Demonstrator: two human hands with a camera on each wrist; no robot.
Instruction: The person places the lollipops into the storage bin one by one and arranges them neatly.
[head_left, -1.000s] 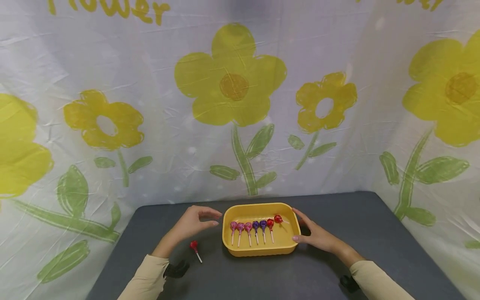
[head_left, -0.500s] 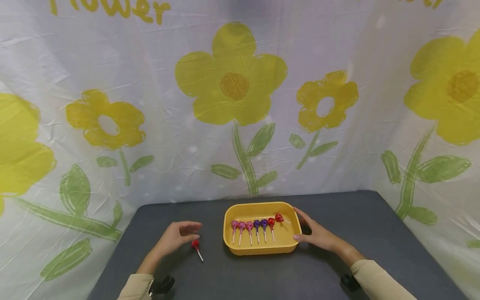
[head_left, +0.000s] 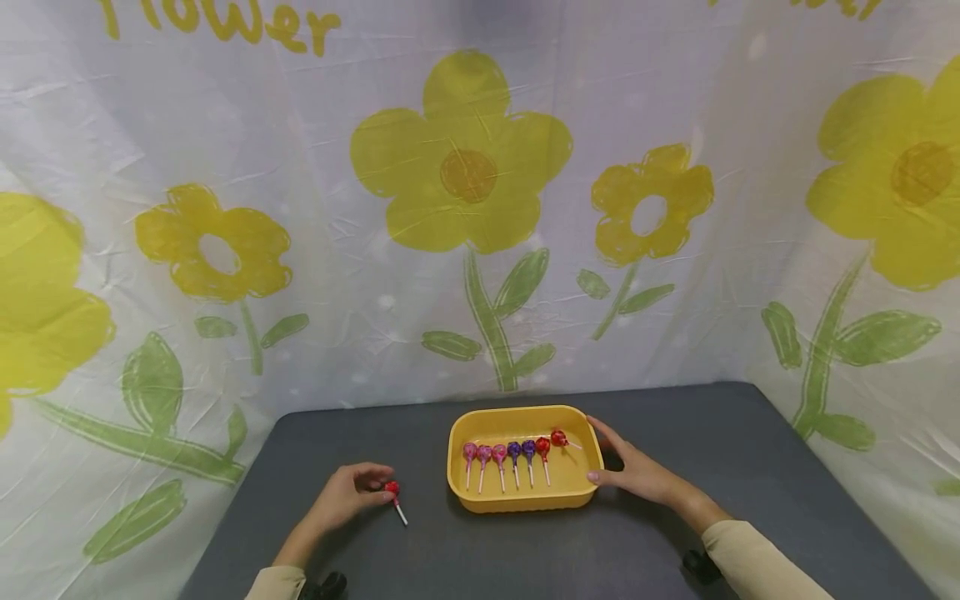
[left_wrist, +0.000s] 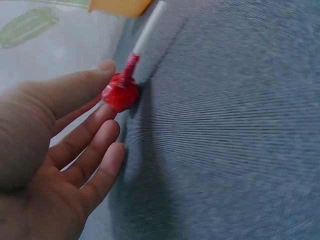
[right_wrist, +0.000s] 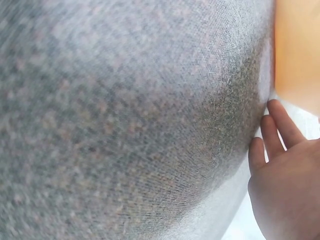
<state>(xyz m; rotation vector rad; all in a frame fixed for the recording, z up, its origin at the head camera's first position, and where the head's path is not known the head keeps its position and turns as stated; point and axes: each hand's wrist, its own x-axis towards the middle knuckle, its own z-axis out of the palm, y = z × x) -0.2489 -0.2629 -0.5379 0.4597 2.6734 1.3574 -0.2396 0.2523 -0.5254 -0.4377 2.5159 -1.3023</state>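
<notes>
A red lollipop (head_left: 393, 488) with a white stick lies on the dark table, left of a yellow tray (head_left: 525, 503). My left hand (head_left: 347, 497) pinches its wrapped candy head between thumb and fingers. In the left wrist view, the thumb and fingertips close around the red head (left_wrist: 120, 93), with the stick pointing away. My right hand (head_left: 637, 475) rests against the tray's right end, thumb toward the near corner and index finger at the far one. Its other fingers (right_wrist: 271, 135) extend fairly straight beside the orange-looking tray wall (right_wrist: 298, 55).
Inside the tray, pink lollipops (head_left: 484, 453), purple lollipops (head_left: 528, 448) and a red lollipop (head_left: 543, 447) form a row, sticks toward me. Another red lollipop (head_left: 558, 437) lies askew at the tray's back right. A flower-printed curtain (head_left: 337, 333) hangs behind the table (head_left: 487, 558).
My left hand has moved from beside the tray down and left to the loose red lollipop, its thumb and fingers now at the candy head. The right hand and the tray have stayed put.
</notes>
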